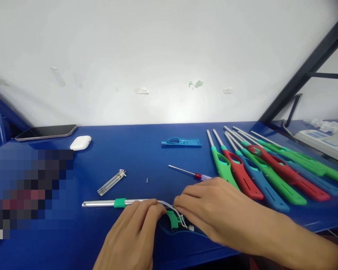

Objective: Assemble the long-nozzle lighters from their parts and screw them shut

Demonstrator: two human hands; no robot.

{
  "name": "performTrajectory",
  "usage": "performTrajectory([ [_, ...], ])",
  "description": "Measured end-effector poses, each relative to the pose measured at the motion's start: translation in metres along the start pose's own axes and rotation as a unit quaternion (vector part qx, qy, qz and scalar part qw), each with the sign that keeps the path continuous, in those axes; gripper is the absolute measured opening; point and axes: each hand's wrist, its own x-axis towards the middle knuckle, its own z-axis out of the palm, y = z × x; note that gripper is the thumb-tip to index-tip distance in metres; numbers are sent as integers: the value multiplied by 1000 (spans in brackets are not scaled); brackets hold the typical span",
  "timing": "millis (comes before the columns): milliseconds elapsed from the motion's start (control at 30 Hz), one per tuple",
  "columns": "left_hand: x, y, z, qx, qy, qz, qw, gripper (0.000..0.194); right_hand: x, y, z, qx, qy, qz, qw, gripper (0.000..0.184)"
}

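Note:
An opened gas lighter with a silver barrel (98,203), a green collar (119,203) and a blue shell half (171,231) lies at the table's front. Inside it show a green trigger (173,219) and thin white wires (181,216). My left hand (135,230) is closed over the barrel's rear end, fingertips at the trigger. On the other side, my right hand (211,210) pinches at the lighter's body beside the wires; its fingertips are partly hidden. Beyond the hands lie a clear fuel tank (112,183), a small screw (147,180) and a screwdriver (187,171).
Another blue shell half (186,142) lies at the back. Several assembled lighters in green, red (240,176) and blue fan out on the right. A phone (46,132) and a white earbud case (80,143) lie back left. A blurred patch covers the left edge.

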Motion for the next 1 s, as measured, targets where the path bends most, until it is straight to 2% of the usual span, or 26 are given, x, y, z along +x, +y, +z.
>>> performTrajectory([
  [167, -7, -3, 3, -1, -45, -1, 999, 50, -2, -1, 4, 36, 15, 27, 999, 22],
  [300, -6, -3, 3, 5, -38, 6, 999, 46, -1, 2, 12, 43, 60, 38, 997, 24],
  [500, -2, 2, -1, 32, -41, 10, 999, 48, -16, -2, 18, 95, 176, 81, 976, 16],
  [600, 3, 5, -2, 30, -39, 11, 999, 56, -31, -7, 25, 156, 192, 87, 965, 12],
  [700, 7, 7, -2, 27, -34, 6, 999, 58, -41, -11, 37, 173, 215, 79, 958, 11],
  [833, 8, 8, -2, 33, -14, 4, 999, 53, -42, -13, 50, 170, 256, 82, 948, 19],
  [1000, 6, 5, -3, 29, -9, 14, 999, 55, -41, -19, 53, 162, 299, 89, 936, 21],
])
